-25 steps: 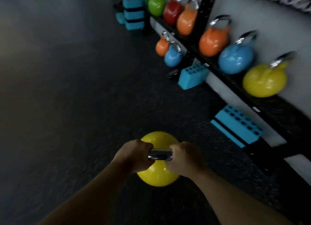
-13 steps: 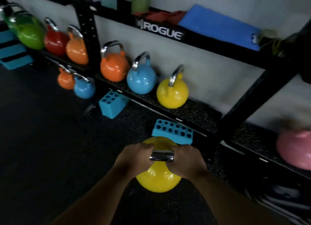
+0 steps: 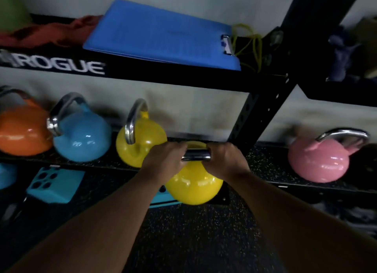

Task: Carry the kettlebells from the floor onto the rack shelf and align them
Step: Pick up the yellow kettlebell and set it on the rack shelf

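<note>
I hold a yellow kettlebell (image 3: 193,186) by its chrome handle (image 3: 196,155), my left hand (image 3: 163,160) and my right hand (image 3: 225,160) both closed on it. It hangs at the front edge of the black rack shelf (image 3: 265,166), just right of a second yellow kettlebell (image 3: 140,144) that stands on the shelf. Left of that stand a blue kettlebell (image 3: 81,138) and an orange kettlebell (image 3: 22,130). A pink kettlebell (image 3: 319,160) sits on the shelf past the rack's upright post (image 3: 257,113).
An upper shelf marked ROGUE (image 3: 163,75) juts out above, carrying a blue mat (image 3: 161,34), red cloth (image 3: 51,30) and a yellow cord (image 3: 248,44). Teal foam blocks (image 3: 55,185) lie on the speckled floor (image 3: 193,232) under the shelf, beside another blue kettlebell (image 3: 6,174).
I have stepped up to the rack with the yellow kettlebell. It has risen from near the floor to the shelf's front edge, beside the shelved yellow one. Both hands kept their grip.
</note>
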Demonstrator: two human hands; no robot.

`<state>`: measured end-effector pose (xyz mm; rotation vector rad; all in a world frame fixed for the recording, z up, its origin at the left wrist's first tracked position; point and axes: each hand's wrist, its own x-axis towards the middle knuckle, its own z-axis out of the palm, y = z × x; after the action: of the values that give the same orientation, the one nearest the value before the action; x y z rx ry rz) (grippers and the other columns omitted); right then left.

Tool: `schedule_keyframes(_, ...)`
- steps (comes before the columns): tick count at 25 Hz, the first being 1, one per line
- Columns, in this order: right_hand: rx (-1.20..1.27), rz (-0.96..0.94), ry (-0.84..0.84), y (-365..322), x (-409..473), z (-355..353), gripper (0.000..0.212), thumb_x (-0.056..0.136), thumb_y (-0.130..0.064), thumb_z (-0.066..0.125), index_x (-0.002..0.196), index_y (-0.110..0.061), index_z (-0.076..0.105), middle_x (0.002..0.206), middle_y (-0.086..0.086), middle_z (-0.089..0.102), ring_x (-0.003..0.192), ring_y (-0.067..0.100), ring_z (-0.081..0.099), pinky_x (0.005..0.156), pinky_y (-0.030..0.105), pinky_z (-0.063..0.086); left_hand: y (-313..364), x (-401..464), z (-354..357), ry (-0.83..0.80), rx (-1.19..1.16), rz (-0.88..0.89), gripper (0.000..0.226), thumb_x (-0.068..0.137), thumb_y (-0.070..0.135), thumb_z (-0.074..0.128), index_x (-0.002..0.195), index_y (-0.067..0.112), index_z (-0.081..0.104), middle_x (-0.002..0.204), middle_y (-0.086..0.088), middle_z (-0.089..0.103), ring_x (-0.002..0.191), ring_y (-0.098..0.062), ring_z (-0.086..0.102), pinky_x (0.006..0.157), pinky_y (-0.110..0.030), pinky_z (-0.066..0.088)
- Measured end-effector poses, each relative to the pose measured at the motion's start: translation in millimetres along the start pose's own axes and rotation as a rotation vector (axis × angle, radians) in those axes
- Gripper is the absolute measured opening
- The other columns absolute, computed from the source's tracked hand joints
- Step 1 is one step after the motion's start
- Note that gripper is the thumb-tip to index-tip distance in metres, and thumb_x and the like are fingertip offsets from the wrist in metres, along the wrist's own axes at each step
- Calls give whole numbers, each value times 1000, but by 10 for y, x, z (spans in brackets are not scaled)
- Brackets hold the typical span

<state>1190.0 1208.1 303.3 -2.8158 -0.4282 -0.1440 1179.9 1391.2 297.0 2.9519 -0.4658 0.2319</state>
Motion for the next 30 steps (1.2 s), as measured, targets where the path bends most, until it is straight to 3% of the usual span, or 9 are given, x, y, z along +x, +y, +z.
schedule_keyframes(5, 66, 93, 41, 310, 685, 116, 7, 79, -19, 61, 84, -16, 63, 80, 12, 69, 74, 36, 64, 59, 32, 46, -215, 857, 199, 56, 32, 93, 21, 78, 23, 69, 96, 15, 61, 84, -11, 69, 78, -36, 66, 53, -33, 35)
schedule_keyframes(10, 100, 146, -6, 459, 890, 350, 16, 79, -13, 69, 94, -10, 64, 87, 13, 69, 75, 29, 62, 61, 34, 49, -301, 1176, 480, 18, -6, 117, 24, 78, 28, 72, 96, 17, 62, 86, -11, 69, 79, -35, 67, 56, -32, 36)
schedule_keyframes(16, 112, 138, 11, 540, 1140, 439, 15, 76, -10, 72, 87, -13, 61, 70, -5, 48, 57, 12, 45, 46, 18, 23, -417, 1352, 550, 32, -98, 83, 22, 77, 22, 74, 92, 16, 59, 84, -9, 67, 70, -29, 61, 53, -28, 26)
schedule_keyframes(20, 176, 181, -12, 609, 1357, 478, 25, 80, -8, 69, 79, -21, 48, 63, -8, 43, 54, 13, 47, 44, 20, 26, -439, 1593, 564, -48, -158, 2, 22, 81, 20, 70, 82, 17, 48, 77, -11, 52, 77, -33, 58, 57, -33, 30)
schedule_keyframes(23, 221, 235, 2, 693, 1543, 513, 17, 81, -4, 66, 85, -15, 54, 70, 1, 52, 58, 17, 52, 45, 23, 33, -455, 1801, 624, -104, -220, -55, 27, 84, 22, 68, 83, 18, 41, 82, -10, 47, 82, -32, 54, 62, -38, 35)
schedule_keyframes(27, 205, 208, 45, 739, 1557, 571, 13, 80, -1, 63, 90, -5, 57, 74, 10, 56, 65, 27, 56, 52, 32, 42, -483, 1831, 705, -59, -194, -37, 28, 82, 25, 68, 84, 20, 40, 79, -7, 49, 82, -32, 58, 60, -36, 33)
schedule_keyframes(30, 218, 193, 44, 734, 1531, 563, 19, 82, -6, 65, 98, -7, 55, 83, 11, 57, 74, 27, 54, 58, 31, 38, -463, 1784, 709, -4, -236, -24, 28, 82, 21, 69, 96, 12, 46, 84, -9, 50, 82, -33, 58, 59, -35, 34)
